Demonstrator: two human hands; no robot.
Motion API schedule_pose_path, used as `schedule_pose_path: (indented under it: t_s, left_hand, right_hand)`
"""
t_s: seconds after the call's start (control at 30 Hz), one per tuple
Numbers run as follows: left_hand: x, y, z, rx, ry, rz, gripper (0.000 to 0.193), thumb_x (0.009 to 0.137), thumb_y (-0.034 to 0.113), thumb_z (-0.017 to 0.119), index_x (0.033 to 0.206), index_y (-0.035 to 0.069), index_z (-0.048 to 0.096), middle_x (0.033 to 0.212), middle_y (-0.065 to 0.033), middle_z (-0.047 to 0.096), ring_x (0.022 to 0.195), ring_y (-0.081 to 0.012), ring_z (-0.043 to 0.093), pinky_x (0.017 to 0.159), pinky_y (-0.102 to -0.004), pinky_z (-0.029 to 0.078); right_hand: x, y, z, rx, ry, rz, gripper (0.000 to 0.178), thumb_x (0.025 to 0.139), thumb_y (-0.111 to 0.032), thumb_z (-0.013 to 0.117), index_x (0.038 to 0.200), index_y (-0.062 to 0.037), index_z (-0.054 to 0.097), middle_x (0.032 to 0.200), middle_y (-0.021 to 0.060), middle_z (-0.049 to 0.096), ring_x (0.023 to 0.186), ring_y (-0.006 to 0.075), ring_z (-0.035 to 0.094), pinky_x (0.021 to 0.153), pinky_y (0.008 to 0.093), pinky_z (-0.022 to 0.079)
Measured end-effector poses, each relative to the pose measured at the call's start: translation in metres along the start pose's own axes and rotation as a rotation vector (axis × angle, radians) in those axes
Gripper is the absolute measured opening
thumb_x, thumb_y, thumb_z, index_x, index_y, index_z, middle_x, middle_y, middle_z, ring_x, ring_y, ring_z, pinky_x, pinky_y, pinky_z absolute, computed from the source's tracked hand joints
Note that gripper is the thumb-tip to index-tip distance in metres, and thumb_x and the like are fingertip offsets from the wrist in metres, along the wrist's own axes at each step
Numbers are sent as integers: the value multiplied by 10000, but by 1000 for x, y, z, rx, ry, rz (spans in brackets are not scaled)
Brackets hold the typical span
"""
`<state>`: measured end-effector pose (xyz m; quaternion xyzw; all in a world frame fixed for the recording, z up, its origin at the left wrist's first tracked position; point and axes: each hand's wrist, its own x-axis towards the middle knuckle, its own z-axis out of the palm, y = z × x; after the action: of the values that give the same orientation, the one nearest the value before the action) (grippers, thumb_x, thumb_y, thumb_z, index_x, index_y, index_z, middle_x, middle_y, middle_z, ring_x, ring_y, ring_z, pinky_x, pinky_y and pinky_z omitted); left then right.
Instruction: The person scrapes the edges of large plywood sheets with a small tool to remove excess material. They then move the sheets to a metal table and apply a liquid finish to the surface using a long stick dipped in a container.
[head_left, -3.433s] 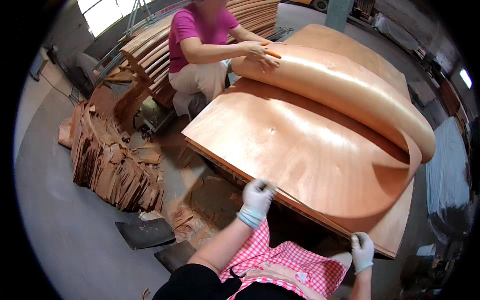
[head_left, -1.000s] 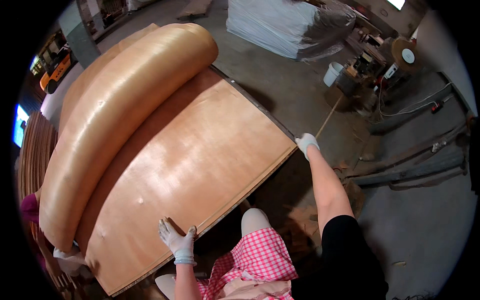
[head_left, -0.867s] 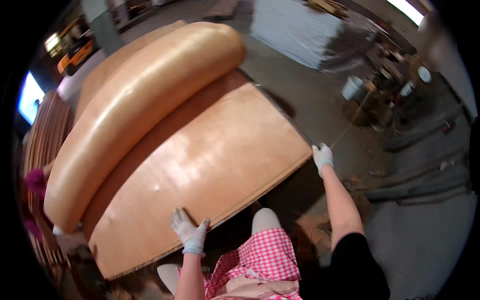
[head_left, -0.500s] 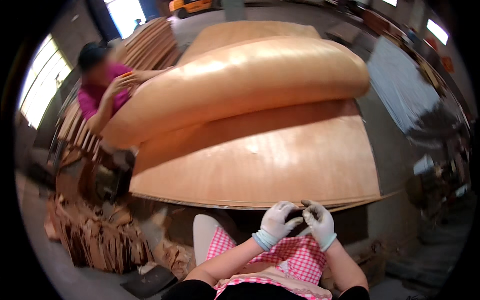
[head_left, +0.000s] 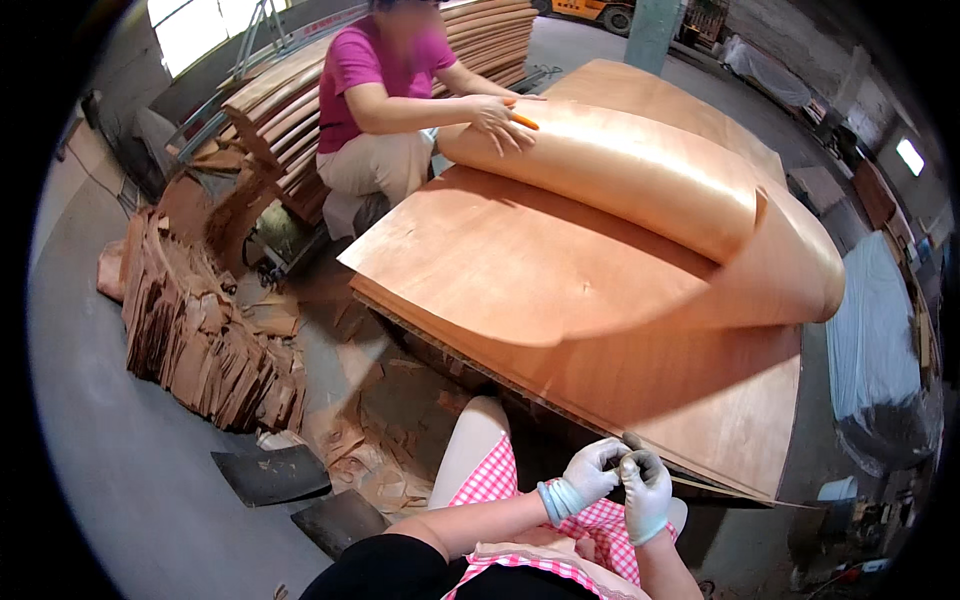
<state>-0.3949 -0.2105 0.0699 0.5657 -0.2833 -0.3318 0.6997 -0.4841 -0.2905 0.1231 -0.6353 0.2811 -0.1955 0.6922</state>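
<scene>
In front of my lap, by the near edge of the stacked veneer sheets (head_left: pixel 700 390), my two white-gloved hands come close together. My left hand (head_left: pixel 590 474) has its fingers curled inward against the right one. My right hand (head_left: pixel 647 492) is closed in a pinch, its fingertips darkened with dirt. Whatever lies between the fingers is too small or hidden to name. On the stack, a thin reddish-tan veneer sheet (head_left: pixel 620 185) is partly rolled over on itself. A co-worker's hand (head_left: pixel 500 122) rests on its left end, with an orange object beside the fingers.
The co-worker in a magenta shirt (head_left: pixel 362 75) crouches at the stack's far left. A bundle of torn veneer scraps (head_left: pixel 200 330) lies on the floor at left, near dark flat pieces (head_left: pixel 272 475). Curved boards (head_left: pixel 290 120) are piled behind. A plastic-covered stack (head_left: pixel 875 330) stands at right.
The view has swung left. The veneer roll has loosened, with its near left part now lying flat on the stack. The co-worker's hand has come down onto the roll. My hands have drawn closer together.
</scene>
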Motion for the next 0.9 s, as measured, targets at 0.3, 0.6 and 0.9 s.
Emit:
schedule_pose_path:
  t_s: [0.3,0.6,0.9]
  left_hand:
    - [14,-11,-104,-45,512,64,57,844,7,654,835,39,607,751,-14,614,703,-93,554,663,-242,471]
    - [46,-6,-462,648,1183,52,134,744,63,744,755,-21,641,757,-68,647,668,-123,560,639,-313,487]
    - [78,1,-506,1028,1087,-341,230,710,210,755,845,26,726,769,-197,680,682,-286,670,693,-372,514]
  right_hand:
    - [27,2,-18,-868,-21,-149,191,901,-210,618,950,-33,673,895,153,666,852,283,645,783,355,499]
    - [36,26,-215,-1049,35,198,206,856,-158,638,936,31,659,855,162,671,764,229,631,728,334,499]
    - [43,30,-208,-1185,63,348,279,833,-229,650,822,50,660,691,131,643,624,177,590,612,344,476]
